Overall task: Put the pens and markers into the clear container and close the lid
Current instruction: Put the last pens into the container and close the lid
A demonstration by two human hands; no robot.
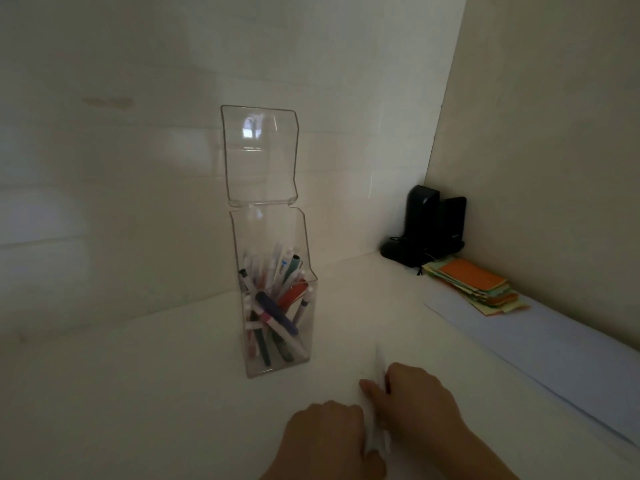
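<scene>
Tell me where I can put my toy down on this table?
Left of the clear container, the white table is bare out to the wall. There is also bare room between the container and the blue paper. It is crowded in the right corner with sticky notes and a black gadget, and at the front by both hands.

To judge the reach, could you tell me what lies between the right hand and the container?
Only bare white desk separates the right hand from the container in the head view.
</scene>
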